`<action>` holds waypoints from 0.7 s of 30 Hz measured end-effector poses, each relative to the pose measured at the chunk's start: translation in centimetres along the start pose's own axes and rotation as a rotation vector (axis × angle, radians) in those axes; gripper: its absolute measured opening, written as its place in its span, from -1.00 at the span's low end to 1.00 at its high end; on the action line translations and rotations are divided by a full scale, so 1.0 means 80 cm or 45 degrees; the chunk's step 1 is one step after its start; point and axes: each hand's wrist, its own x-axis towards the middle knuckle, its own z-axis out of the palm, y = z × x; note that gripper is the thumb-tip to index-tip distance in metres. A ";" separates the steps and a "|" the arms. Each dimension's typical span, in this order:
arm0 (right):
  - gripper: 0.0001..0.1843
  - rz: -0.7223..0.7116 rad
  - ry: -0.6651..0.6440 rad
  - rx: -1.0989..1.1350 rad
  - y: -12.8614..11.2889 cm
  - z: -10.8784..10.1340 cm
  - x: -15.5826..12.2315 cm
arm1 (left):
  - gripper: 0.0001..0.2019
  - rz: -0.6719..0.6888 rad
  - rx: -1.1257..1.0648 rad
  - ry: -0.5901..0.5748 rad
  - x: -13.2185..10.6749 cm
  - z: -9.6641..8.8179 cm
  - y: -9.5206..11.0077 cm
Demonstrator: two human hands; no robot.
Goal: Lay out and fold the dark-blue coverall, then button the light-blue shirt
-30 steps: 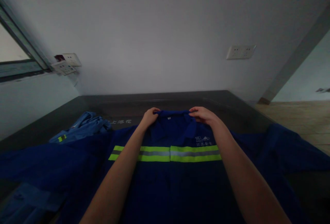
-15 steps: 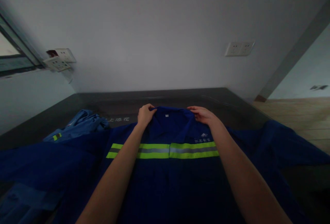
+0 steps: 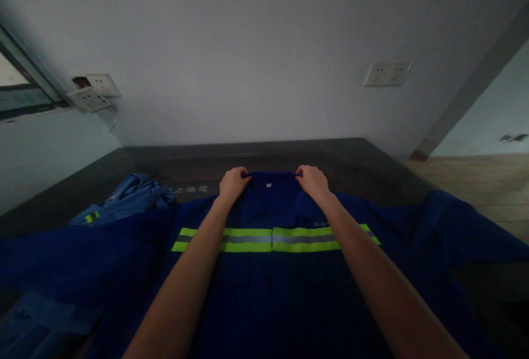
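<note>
On my feed the jacket (image 3: 268, 293) reads deep blue, crossed by a reflective band (image 3: 248, 239) of 3 stripes: grey between 2 of yellow-green. I see its label (image 3: 269, 185) and chest lettering (image 3: 319, 224) as white. The crumpled garment (image 3: 138, 196) looks paler blue, the table (image 3: 339, 155) dark grey, the sockets (image 3: 387, 74) white, the floor (image 3: 487, 183) tan.

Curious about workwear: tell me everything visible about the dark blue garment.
The dark blue garment looks like cloth, spread front up on a dark table, sleeves out sideways. A yellow-green band with a silver stripe crosses it; white lettering is partly hidden. The left hand and right hand pinch its collar. Its lower end is unseen.
</note>
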 end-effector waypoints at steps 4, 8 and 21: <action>-0.78 0.007 -0.018 -0.017 0.010 -0.004 0.004 | -0.83 0.008 0.009 -0.024 0.002 -0.003 -0.004; -0.75 -0.030 -0.086 -0.043 0.017 -0.004 0.007 | -0.85 -0.009 0.081 0.022 0.000 -0.005 -0.004; -0.90 0.028 0.045 -0.011 0.009 0.001 0.003 | -0.81 -0.034 0.187 0.035 -0.004 -0.006 0.000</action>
